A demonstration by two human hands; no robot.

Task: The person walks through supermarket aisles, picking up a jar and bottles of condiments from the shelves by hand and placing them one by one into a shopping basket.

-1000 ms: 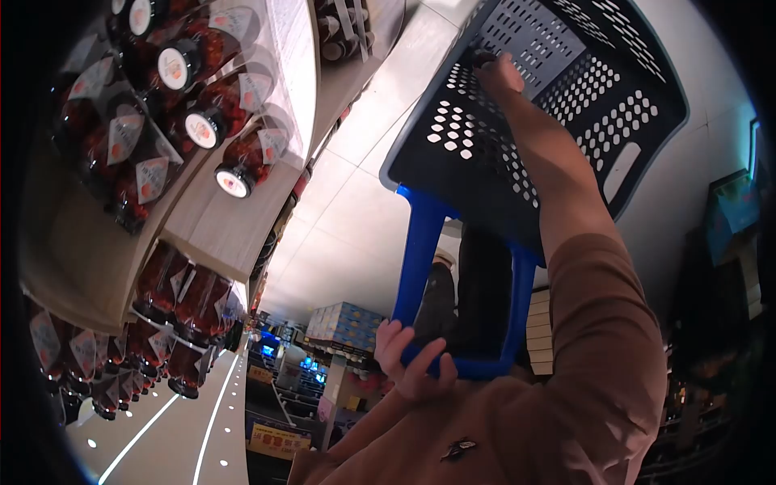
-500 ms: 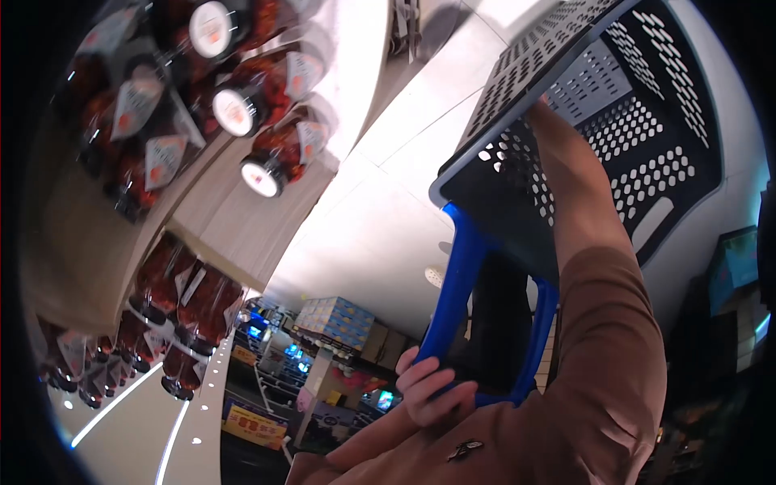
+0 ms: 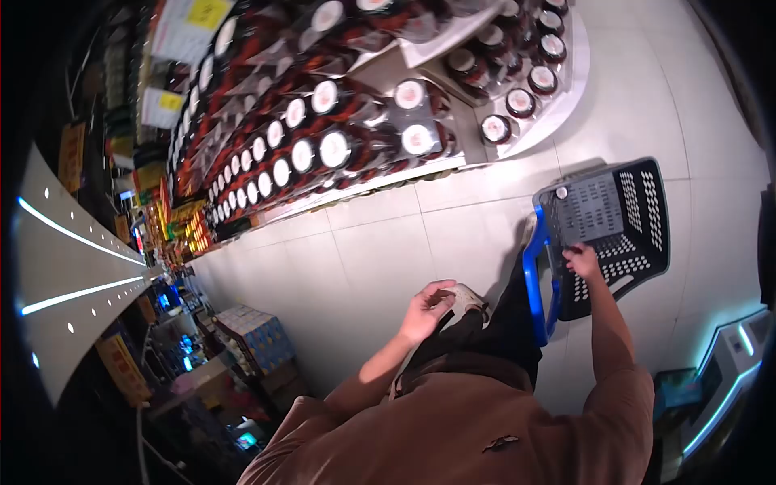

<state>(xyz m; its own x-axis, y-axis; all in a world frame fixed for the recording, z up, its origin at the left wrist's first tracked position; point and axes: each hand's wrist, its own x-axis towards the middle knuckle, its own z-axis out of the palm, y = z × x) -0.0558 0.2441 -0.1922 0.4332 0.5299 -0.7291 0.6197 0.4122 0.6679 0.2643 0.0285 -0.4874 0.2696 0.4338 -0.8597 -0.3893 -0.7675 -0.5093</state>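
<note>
A dark grey shopping basket (image 3: 656, 250) with perforated walls is beside my legs. Its blue handle (image 3: 531, 279) is on the side nearest my leg. My right hand (image 3: 580, 260) is over the basket's opening with its fingers loosely bent, and I make out nothing in it. In the basket's far corner shows a small round white lid (image 3: 561, 193); whatever is under it is hard to see. My left hand (image 3: 428, 311) hangs in front of my body above my shoe, away from the handle, empty, its fingers slightly curled and apart.
Rows of dark red jars (image 3: 335, 149) with white lids fill a shelf ahead, ending in a rounded display (image 3: 572, 105) at the right. Pale floor tiles (image 3: 380, 250) run between. Stacked patterned boxes (image 3: 259, 335) stand at lower left, a lit machine (image 3: 727, 380) at lower right.
My left hand has come away from the blue handle. My right hand has drawn back from deep inside the basket. The view has swung, so basket and shelf look farther off.
</note>
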